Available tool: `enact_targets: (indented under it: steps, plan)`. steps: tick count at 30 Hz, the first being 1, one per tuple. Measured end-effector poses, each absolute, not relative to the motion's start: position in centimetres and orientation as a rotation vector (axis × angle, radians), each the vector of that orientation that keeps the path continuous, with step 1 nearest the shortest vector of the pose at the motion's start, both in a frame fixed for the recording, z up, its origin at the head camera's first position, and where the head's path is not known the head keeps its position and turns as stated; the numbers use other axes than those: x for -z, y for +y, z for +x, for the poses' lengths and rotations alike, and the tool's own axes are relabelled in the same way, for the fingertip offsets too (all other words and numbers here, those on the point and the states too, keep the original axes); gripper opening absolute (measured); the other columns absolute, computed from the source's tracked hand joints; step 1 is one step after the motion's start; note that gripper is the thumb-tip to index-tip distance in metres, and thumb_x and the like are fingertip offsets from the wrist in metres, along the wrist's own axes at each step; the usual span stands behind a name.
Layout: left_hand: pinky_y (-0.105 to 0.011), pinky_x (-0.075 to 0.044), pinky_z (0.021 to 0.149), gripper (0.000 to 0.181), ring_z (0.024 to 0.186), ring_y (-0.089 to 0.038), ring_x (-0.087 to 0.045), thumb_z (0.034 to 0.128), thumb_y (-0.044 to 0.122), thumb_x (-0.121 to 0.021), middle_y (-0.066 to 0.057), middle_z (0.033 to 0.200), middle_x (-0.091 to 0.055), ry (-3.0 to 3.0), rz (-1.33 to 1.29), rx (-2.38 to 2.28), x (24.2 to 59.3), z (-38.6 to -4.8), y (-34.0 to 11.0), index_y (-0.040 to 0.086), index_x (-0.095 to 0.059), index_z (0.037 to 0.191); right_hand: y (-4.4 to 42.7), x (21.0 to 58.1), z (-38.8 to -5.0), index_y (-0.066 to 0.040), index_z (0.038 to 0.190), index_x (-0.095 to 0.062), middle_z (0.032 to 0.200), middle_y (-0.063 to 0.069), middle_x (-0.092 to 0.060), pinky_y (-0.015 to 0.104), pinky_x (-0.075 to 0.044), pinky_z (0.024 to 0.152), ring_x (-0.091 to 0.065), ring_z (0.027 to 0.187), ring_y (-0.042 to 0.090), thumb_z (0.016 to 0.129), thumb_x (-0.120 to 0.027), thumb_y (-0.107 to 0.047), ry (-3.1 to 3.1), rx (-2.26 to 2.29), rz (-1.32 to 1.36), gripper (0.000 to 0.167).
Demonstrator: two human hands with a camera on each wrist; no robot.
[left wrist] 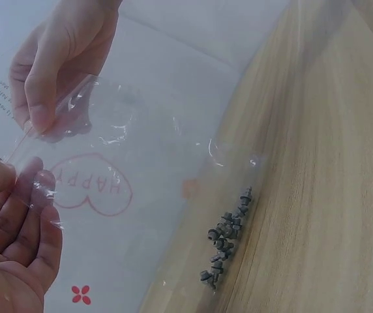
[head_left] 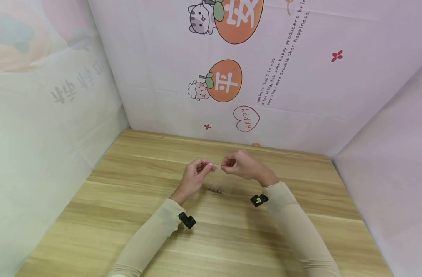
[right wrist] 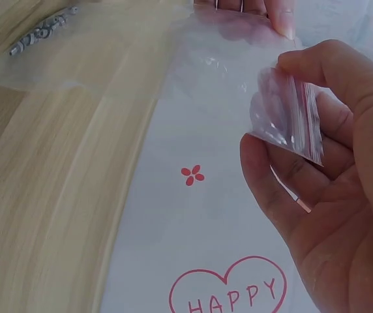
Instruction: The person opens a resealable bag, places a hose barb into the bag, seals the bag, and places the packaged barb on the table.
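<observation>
A clear zip-lock bag (left wrist: 141, 137) hangs by its top edge between both hands, above the table. Several small grey screws (left wrist: 224, 241) have gathered along its bottom; in the head view the screws (head_left: 215, 190) look like a short dark row. My left hand (head_left: 195, 175) pinches one end of the top edge between thumb and fingers. At the other end, my right hand (head_left: 243, 165) pinches the bag near a corner. The right wrist view shows the red-lined zip strip (right wrist: 315, 130) by the right fingers. Whether the zip is parted, I cannot tell.
The wood-grain table (head_left: 145, 161) reaches back to a white printed cloth wall (head_left: 162, 77). Cloth also hangs on the left and right sides. Small black devices, one at the left wrist (head_left: 187, 220) and one at the right wrist (head_left: 259, 200), sit by the sleeve cuffs.
</observation>
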State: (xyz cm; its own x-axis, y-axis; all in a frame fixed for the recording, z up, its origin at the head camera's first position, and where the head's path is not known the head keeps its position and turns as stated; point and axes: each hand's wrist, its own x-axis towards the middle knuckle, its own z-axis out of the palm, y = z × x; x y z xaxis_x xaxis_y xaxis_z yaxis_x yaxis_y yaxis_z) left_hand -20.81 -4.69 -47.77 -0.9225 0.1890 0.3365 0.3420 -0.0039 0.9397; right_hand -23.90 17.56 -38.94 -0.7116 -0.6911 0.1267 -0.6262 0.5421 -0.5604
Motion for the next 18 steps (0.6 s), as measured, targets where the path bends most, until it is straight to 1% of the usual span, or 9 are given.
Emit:
enact_targets:
  steps: [4, 8, 11, 13, 18]
  plan:
    - [-0.042, -0.062, 0.097, 0.020, 0.102, -0.032, -0.075, 0.1076, 0.017, -0.062, -0.021, 0.106, -0.077, -2.134, -0.573, 2.069, 47.82, -20.88, -4.70, -0.002, -0.069, 0.108, 17.61, 38.84, -23.84, -0.009, 0.092, -0.078, 0.082, -0.002, -0.075, 0.028, -0.061, 0.070, -0.067, 0.075, 0.007, 0.099, -0.073, -0.010, 2.660, 0.897, -1.135, 0.009]
    - [-0.043, -0.062, 0.095, 0.020, 0.101, -0.031, -0.075, 0.1076, 0.017, -0.062, -0.022, 0.105, -0.077, -2.129, -0.582, 2.063, 47.79, -20.91, -4.68, -0.002, -0.069, 0.109, 17.88, 38.79, -23.75, -0.005, 0.092, -0.079, 0.081, -0.001, -0.076, 0.028, -0.061, 0.070, -0.067, 0.074, 0.006, 0.098, -0.073, -0.009, 2.647, 0.908, -1.109, 0.009]
    - [-0.042, -0.062, 0.094, 0.019, 0.099, -0.026, -0.075, 0.1077, 0.017, -0.062, -0.021, 0.105, -0.078, -2.133, -0.588, 2.059, 47.74, -20.89, -4.69, -0.001, -0.069, 0.109, 18.11, 38.80, -23.68, -0.002, 0.094, -0.079, 0.082, -0.001, -0.076, 0.025, -0.060, 0.069, -0.068, 0.074, 0.007, 0.098, -0.073, -0.010, 2.645, 0.910, -1.086, 0.011]
    - [-0.042, -0.062, 0.094, 0.019, 0.099, -0.022, -0.075, 0.1079, 0.017, -0.062, -0.020, 0.105, -0.078, -2.136, -0.591, 2.057, 47.72, -20.86, -4.69, -0.001, -0.069, 0.109, 18.18, 38.87, -23.65, -0.002, 0.095, -0.079, 0.082, -0.002, -0.076, 0.024, -0.060, 0.069, -0.068, 0.074, 0.007, 0.098, -0.073, -0.011, 2.651, 0.909, -1.075, 0.011]
    - [-0.054, -0.060, 0.097, 0.019, 0.099, -0.018, -0.074, 0.1084, 0.017, -0.061, -0.019, 0.106, -0.078, -2.136, -0.592, 2.081, 47.78, -20.80, -4.72, 0.000, -0.068, 0.109, 18.20, 39.09, -23.61, -0.007, 0.093, -0.078, 0.082, -0.003, -0.074, 0.024, -0.057, 0.066, -0.066, 0.073, 0.007, 0.099, -0.072, -0.011, 2.668, 0.914, -1.081, 0.009]
